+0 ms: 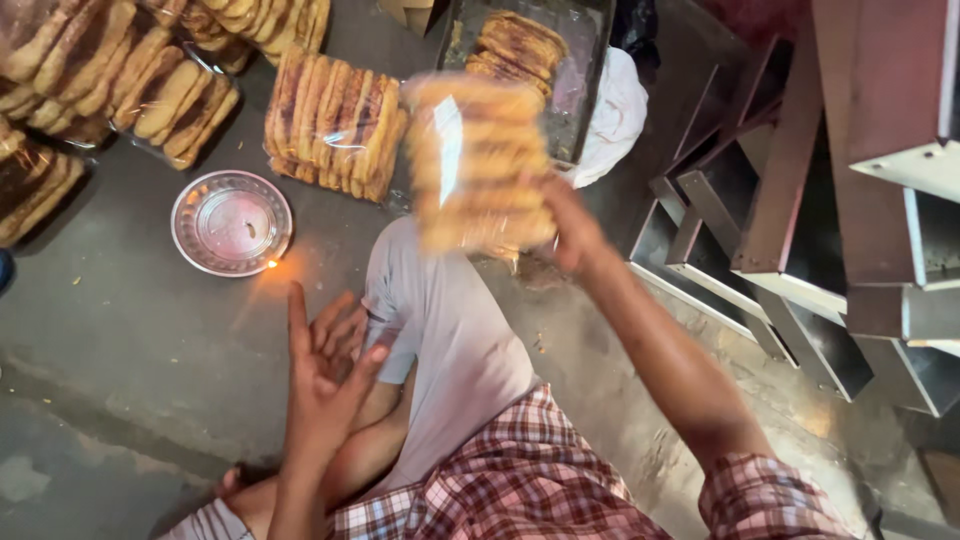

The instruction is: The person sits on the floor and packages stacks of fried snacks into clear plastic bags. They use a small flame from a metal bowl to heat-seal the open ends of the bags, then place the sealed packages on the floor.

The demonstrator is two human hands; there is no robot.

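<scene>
Far left of the raised grip, clear plastic packs of flat brown rusks [110, 70] lie in loose rows on the grey concrete floor [120, 330], their wrap glossy and their edges ribbed by the slices inside. Below them sits a round, shallow steel plate [231, 222] with a beaded rim, and a small orange flame [272, 264] burns at its lower right edge.

Nearer, the left hand [325, 375] hovers over the person's bent knee in pale grey cloth [440, 320], fingers spread apart and palm open, holding nothing. Bare floor lies to its left, with open room there.

Just left of the raised pack, another squat block of wrapped rusks [330, 120] stands on the floor.

The right hand [570, 235] has its grip clamped on the lower right corner of a clear, crinkled bag of pale golden rusks [480, 165], held up in the air and blurred by motion. Behind it, a dark rectangular metal tray [585, 60] holds one row of rusks, with a white cloth [615, 115] beside it.

Right of the grip, stacked grey metal baking tins [800, 250] with sharp folded edges crowd the space, leaving little room on that side.
</scene>
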